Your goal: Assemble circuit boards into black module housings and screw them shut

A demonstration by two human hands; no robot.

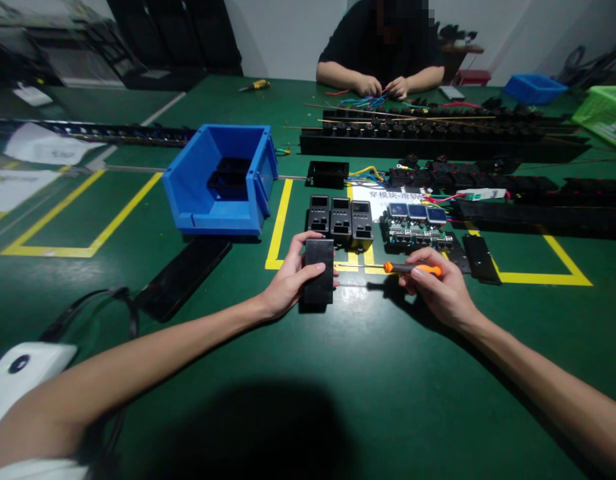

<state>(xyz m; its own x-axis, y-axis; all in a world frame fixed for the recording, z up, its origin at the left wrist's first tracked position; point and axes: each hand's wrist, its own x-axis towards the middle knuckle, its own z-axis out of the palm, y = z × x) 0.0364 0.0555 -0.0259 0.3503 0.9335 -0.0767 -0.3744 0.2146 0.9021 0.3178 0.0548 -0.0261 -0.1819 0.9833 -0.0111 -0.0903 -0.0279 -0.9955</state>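
My left hand (287, 283) is closed around a black rectangular plastic housing (319, 267), held just above the green table. In my right hand (441, 287) is a screwdriver (413, 268) with an orange and dark handle. Its thin shaft points left, and the tip is close to the housing's right side; whether they touch I cannot tell. Just beyond the housing stand three black module cases (341, 217) in a row. To their right lie circuit boards with small displays (417, 225). A flat black plate (481, 259) rests right of my right hand.
A blue bin (215, 223) with black parts stands left. Before it lies a black phone (185, 277); a white device (33, 367) with a cable is nearer. Black wired rails (438, 143) span the back right, where a co-worker's hands (383, 87) handle wires. Yellow tape (279, 227) marks the table.
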